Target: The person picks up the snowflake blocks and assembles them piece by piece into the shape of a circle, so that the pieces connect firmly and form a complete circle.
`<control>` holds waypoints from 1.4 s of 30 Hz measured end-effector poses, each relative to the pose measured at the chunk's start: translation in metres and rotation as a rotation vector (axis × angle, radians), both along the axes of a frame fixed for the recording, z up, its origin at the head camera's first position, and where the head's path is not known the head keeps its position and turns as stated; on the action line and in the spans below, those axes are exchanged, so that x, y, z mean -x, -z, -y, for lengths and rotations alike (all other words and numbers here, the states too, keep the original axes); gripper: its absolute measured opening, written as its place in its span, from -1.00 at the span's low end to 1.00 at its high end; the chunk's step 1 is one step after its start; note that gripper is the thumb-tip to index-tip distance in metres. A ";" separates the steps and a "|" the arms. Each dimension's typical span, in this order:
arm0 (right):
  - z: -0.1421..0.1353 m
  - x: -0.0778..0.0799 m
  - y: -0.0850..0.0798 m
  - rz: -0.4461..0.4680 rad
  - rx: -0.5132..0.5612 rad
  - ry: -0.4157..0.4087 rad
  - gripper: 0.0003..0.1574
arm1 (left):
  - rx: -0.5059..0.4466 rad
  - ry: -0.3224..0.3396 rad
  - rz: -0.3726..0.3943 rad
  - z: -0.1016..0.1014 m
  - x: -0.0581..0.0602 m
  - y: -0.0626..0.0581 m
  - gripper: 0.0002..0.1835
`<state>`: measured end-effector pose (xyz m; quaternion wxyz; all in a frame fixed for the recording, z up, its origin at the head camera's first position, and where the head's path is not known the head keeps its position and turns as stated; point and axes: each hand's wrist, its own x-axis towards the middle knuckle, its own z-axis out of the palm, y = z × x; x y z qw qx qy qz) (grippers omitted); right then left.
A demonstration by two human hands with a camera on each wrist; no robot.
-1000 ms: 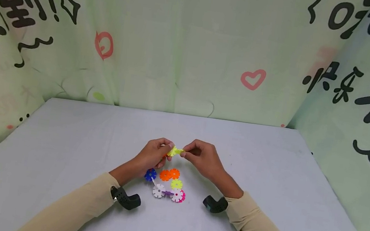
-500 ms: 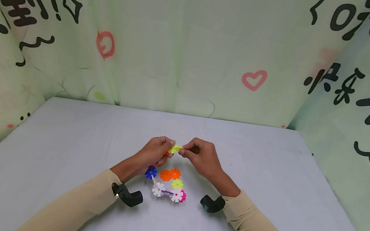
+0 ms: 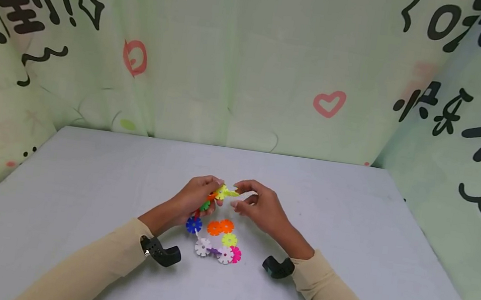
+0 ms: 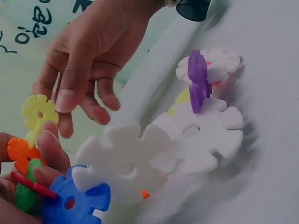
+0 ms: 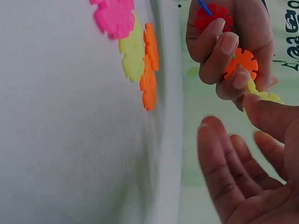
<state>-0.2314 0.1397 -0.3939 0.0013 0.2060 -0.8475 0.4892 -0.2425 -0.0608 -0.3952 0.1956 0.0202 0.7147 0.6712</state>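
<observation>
Head view: we're prob. mid-linking; L hand (image 3: 194, 194) grips the disc chain (image 3: 193, 224), one end held up, rest on the table (image 3: 317, 190); R hand (image 3: 261, 204), fingers apart, is beside its yellow end (image 3: 220, 194). Next move prob. calls for a re-grip. L wrist view: we see notched, multicol. flower shapes. R wrist view: L hand curls round an orange disc (image 5: 247, 60).

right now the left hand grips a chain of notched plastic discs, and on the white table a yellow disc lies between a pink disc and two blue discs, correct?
Not quite: the head view shows two orange notched plastic discs there, not blue. The left hand, yellow disc and pink disc are as you say.
</observation>
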 end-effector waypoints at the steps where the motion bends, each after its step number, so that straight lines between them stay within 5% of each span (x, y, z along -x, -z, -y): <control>1: -0.001 0.000 0.000 0.017 -0.034 -0.010 -0.57 | -0.009 -0.009 0.000 0.001 0.000 0.000 -0.63; 5: -0.002 0.000 -0.001 0.042 -0.170 -0.091 -0.62 | -0.026 -0.044 -0.012 0.005 0.000 -0.001 -0.62; 13: -0.003 -0.001 0.007 0.057 -0.273 -0.229 -0.74 | 0.003 -0.066 -0.021 0.007 0.001 0.000 -0.67; 22: 0.005 -0.006 0.012 0.090 -0.389 -0.209 -0.78 | -0.041 -0.055 0.006 0.009 0.001 0.002 -0.60; 32: 0.000 -0.005 0.013 0.053 -0.335 -0.237 -0.76 | -0.025 -0.048 -0.069 0.013 0.000 0.003 -0.62; 42: -0.007 -0.002 0.010 0.031 -0.283 -0.208 -0.86 | -0.067 -0.031 -0.054 0.013 0.000 0.006 -0.58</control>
